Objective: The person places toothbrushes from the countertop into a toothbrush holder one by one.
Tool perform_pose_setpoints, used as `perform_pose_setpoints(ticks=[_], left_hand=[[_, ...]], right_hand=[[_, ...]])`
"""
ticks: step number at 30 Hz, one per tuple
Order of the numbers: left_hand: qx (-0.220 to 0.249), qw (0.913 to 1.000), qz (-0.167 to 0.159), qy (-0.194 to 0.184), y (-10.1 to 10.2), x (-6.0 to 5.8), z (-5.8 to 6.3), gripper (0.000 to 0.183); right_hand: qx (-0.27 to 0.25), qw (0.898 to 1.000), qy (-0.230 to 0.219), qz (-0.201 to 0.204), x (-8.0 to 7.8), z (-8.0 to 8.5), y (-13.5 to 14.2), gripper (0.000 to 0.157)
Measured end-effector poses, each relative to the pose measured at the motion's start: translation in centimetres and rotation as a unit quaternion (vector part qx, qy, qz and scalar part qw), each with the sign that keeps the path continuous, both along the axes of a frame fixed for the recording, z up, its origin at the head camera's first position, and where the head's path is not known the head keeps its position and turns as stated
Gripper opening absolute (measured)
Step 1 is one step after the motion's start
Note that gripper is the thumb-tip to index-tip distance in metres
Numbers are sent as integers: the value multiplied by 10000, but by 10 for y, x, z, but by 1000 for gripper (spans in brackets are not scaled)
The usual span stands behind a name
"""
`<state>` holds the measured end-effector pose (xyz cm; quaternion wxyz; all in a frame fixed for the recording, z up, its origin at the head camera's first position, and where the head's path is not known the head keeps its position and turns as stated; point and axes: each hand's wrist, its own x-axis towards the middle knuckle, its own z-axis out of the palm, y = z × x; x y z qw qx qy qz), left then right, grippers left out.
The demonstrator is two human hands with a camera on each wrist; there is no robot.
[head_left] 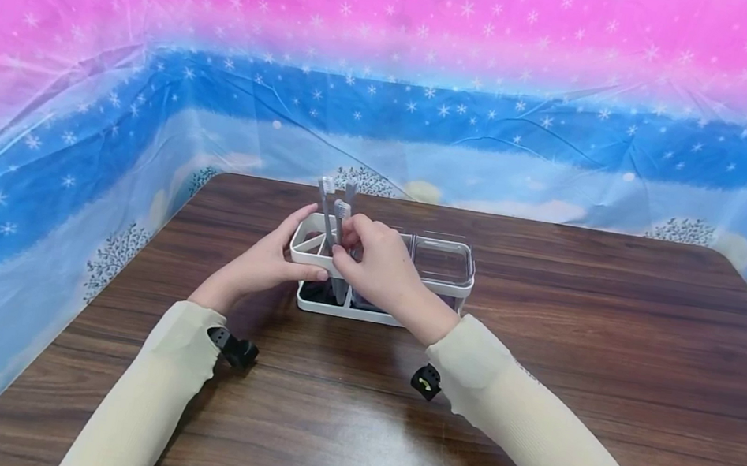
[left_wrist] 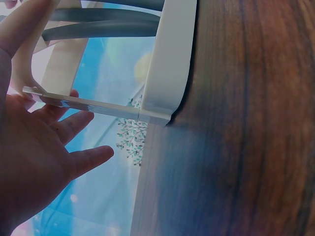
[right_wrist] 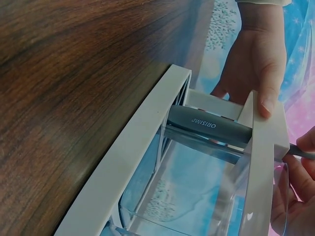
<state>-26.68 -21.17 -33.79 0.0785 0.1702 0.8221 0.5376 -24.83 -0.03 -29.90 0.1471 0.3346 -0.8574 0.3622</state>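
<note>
A white two-tier toothbrush holder stands on the table, with several grey toothbrushes upright in its left end. My left hand grips that end, thumb on the front of the upper rim and other fingers behind. In the left wrist view some fingers of the left hand are spread. My right hand pinches one toothbrush just under its head. Its thick lettered handle reaches down to the lower tier in the right wrist view.
Clear cups sit in the holder's right compartments. The dark wood table extends around it, and a pink and blue printed cloth hangs behind and on the left. Black wrist cameras are strapped to both sleeves.
</note>
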Motion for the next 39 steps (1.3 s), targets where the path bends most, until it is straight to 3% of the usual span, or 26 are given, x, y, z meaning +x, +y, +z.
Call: perform_pose_setpoints(ticks=[28, 36, 39], left_hand=[[-219, 9997, 78, -5, 2, -3, -3, 105], [-110, 9999, 52, -50, -1, -3, -3, 114], [-273, 9996, 94, -65, -6, -1, -2, 118]], right_hand=[[106, 9999, -124, -36, 2, -1, 9, 18], [6, 9999, -15, -161, 2, 4, 29, 23], [-58, 9996, -10, -293, 1, 8, 44, 23]])
